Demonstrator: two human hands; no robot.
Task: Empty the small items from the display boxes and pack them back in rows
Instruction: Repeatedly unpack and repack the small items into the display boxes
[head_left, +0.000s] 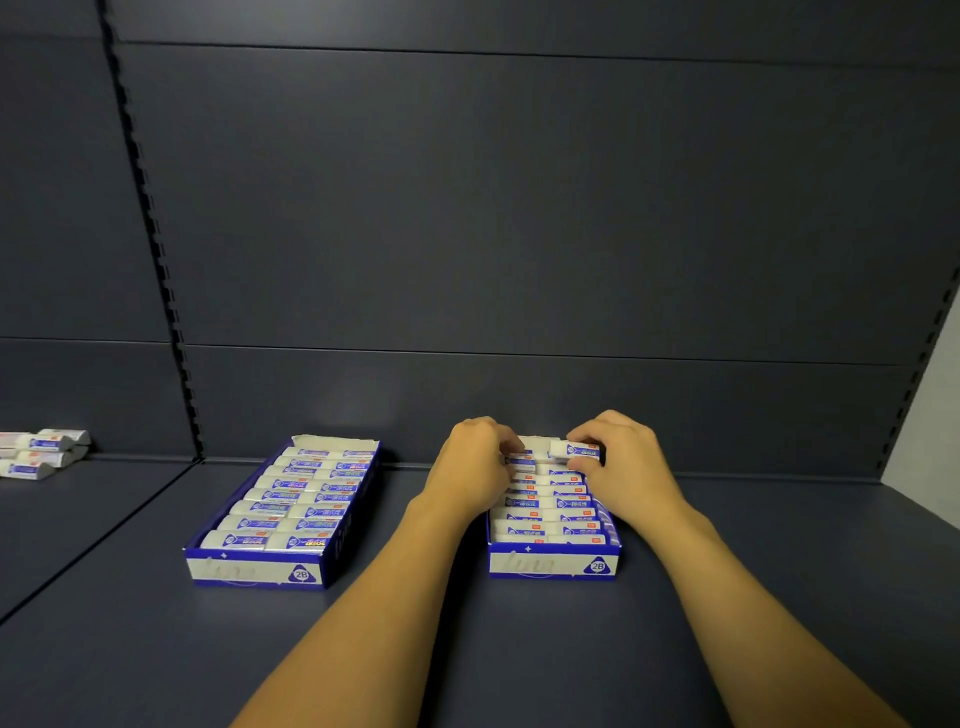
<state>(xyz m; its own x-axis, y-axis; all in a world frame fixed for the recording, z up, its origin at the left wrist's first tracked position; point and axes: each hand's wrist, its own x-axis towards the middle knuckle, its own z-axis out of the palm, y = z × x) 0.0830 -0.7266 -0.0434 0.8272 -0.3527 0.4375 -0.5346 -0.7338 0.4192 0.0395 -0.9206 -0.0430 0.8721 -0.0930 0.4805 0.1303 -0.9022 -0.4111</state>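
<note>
Loose erasers (39, 453) piled far left of the left box (257, 569). Left box: blue-white, "2B" front, full of white erasers in two columns. Right box (553, 565), same print, sits right of it. Left hand (470, 467) curled on erasers at its back; exact grasp unclear. Right hand (621, 460) pinches one eraser (574, 451) above back row.

Head-worn, wide-angle — looking forward and down over a dark grey metal shelf (156, 649), close above two blue-and-white cardboard display boxes (260, 569).
</note>
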